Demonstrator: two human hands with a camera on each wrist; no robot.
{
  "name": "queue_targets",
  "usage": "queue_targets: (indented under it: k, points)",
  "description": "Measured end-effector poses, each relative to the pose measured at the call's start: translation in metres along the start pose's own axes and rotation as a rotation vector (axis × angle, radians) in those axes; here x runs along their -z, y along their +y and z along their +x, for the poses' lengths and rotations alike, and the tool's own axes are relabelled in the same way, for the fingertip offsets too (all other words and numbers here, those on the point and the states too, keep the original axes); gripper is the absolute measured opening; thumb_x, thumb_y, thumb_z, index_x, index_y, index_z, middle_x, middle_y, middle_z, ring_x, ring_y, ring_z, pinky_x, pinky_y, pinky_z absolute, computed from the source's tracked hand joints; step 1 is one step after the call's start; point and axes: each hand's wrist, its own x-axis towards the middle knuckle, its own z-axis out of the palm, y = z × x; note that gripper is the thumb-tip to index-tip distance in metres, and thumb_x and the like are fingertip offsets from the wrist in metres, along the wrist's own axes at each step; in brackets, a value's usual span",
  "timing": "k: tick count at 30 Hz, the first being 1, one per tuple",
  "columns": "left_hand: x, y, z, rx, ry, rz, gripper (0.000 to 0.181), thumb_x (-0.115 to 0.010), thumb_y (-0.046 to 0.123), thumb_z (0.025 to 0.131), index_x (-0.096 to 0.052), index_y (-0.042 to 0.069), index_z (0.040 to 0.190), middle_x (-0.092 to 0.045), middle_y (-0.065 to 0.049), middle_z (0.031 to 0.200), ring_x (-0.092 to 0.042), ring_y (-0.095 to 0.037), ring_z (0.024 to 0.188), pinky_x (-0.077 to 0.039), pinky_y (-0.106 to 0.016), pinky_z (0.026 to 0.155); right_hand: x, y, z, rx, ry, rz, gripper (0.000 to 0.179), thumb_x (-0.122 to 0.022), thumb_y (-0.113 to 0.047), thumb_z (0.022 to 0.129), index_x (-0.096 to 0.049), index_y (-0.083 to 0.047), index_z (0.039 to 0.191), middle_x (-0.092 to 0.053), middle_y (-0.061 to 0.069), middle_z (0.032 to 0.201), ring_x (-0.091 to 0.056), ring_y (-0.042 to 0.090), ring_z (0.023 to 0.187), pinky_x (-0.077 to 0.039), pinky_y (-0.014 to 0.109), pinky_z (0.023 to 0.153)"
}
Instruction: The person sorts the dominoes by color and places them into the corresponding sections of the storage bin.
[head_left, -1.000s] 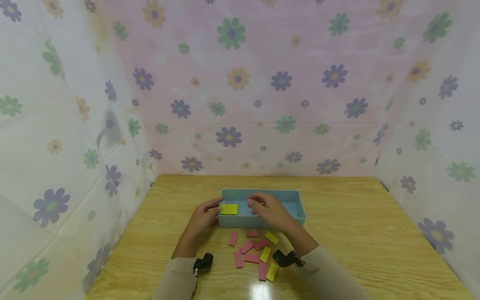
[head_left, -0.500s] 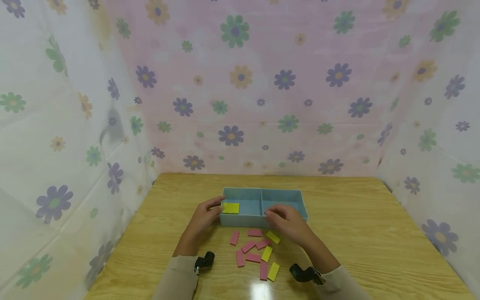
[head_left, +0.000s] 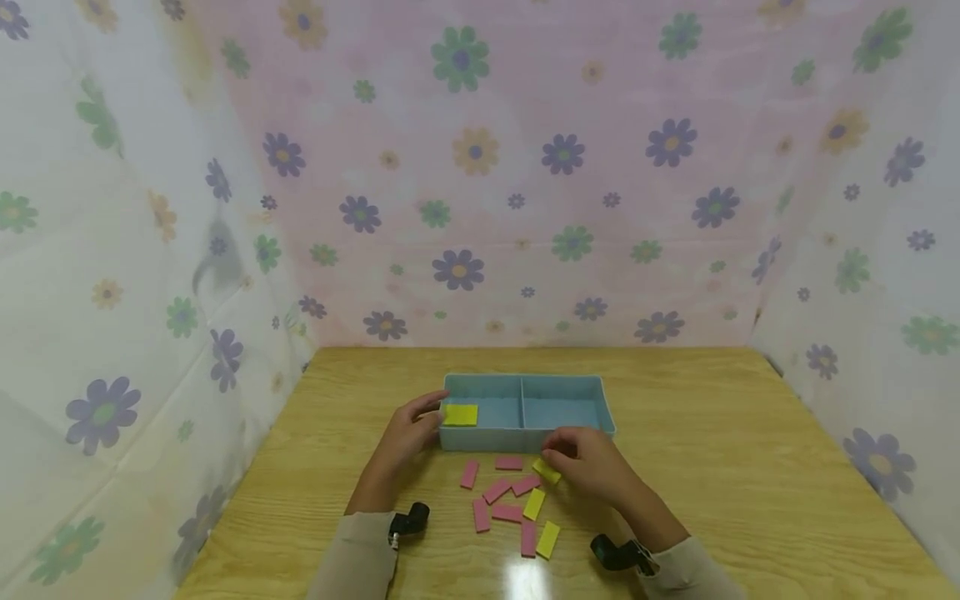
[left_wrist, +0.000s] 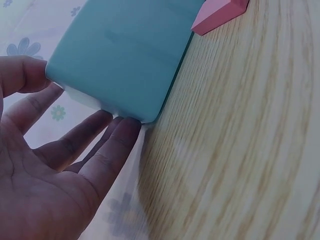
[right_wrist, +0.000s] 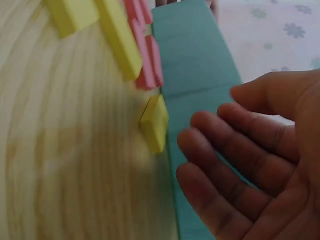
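A light blue two-compartment box [head_left: 489, 440] stands on the table. My left hand [head_left: 407, 432] touches its left end; in the left wrist view, the fingertips [left_wrist: 129, 129] rest against the end wall and the fingers are fairly straight. Yellow blocks [head_left: 461, 415] lie side by side at the left of the left compartment. My right hand [head_left: 592, 463] hovers in front of the box, over a yellow block [head_left: 547, 472]. In the right wrist view, its loosely bent fingers [right_wrist: 195, 187] are apart from that block [right_wrist: 156, 125] and hold nothing.
Several pink blocks [head_left: 497, 491] lie scattered on the wooden table [head_left: 697, 467] in front of the box. Among them are more yellow blocks, one in the middle [head_left: 534, 504] and one nearer me [head_left: 548, 541]. Flowered cloth [head_left: 525, 183] hangs behind and at both sides.
My right hand has moved from above the box's left compartment, right and towards me, to the nearest yellow block in front of the box. The left hand has stayed at the box's end.
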Motion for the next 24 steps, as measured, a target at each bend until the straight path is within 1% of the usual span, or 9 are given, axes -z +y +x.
queue_targets:
  k: [3,5,11,17,20,24]
  points:
    - [0.001,0.001,-0.001,-0.005,0.007,-0.002,0.043,-0.055,0.01,0.106,-0.057,0.009,0.148,-0.048,-0.025,0.155,-0.049,-0.044,0.141,-0.055,-0.052,0.104,-0.003,0.006,0.002,-0.023,0.024,-0.059,0.01,-0.073,-0.022,0.098,-0.078,-0.017,0.105,-0.074,-0.008,0.095,-0.068,0.009,0.087,-0.057,0.026,0.074]
    - [0.0,0.0,-0.001,-0.006,0.013,-0.001,0.043,-0.055,0.01,0.105,-0.057,0.009,0.149,-0.048,-0.025,0.155,-0.049,-0.044,0.141,-0.055,-0.051,0.103,-0.004,0.009,0.003,-0.041,0.038,-0.08,0.009,-0.075,-0.02,0.095,-0.078,-0.017,0.104,-0.074,-0.009,0.093,-0.068,0.008,0.086,-0.057,0.026,0.074]
    - [-0.001,-0.003,0.002,0.013,0.018,-0.02,0.049,-0.056,0.009,0.104,-0.053,0.012,0.153,-0.05,-0.025,0.153,-0.054,-0.043,0.137,-0.055,-0.05,0.103,-0.01,0.011,0.002,-0.114,0.056,-0.056,0.016,-0.082,-0.02,0.09,-0.079,-0.011,0.103,-0.073,-0.007,0.09,-0.067,0.009,0.084,-0.057,0.027,0.071]
    - [-0.002,-0.004,0.004,0.031,0.054,-0.019,0.053,-0.059,0.007,0.102,-0.052,0.017,0.154,-0.054,-0.025,0.149,-0.058,-0.042,0.133,-0.057,-0.05,0.101,-0.018,0.005,0.001,-0.175,0.081,-0.067,0.019,-0.086,-0.02,0.084,-0.079,-0.01,0.1,-0.072,-0.007,0.086,-0.065,0.008,0.08,-0.056,0.027,0.068]
    - [-0.002,-0.004,0.004,0.035,0.058,-0.012,0.052,-0.058,0.009,0.103,-0.052,0.018,0.153,-0.055,-0.023,0.149,-0.058,-0.04,0.133,-0.056,-0.05,0.102,-0.02,0.002,0.0,-0.183,0.097,-0.088,0.019,-0.087,-0.017,0.083,-0.079,-0.011,0.099,-0.071,-0.007,0.086,-0.064,0.008,0.08,-0.056,0.028,0.069]
    - [-0.002,-0.004,0.005,0.047,0.055,0.001,0.05,-0.058,0.013,0.104,-0.052,0.019,0.153,-0.055,-0.02,0.151,-0.058,-0.038,0.133,-0.056,-0.05,0.103,-0.02,0.0,-0.001,-0.167,0.109,-0.12,0.019,-0.088,-0.012,0.08,-0.08,-0.012,0.097,-0.071,-0.005,0.085,-0.063,0.008,0.08,-0.055,0.027,0.069]
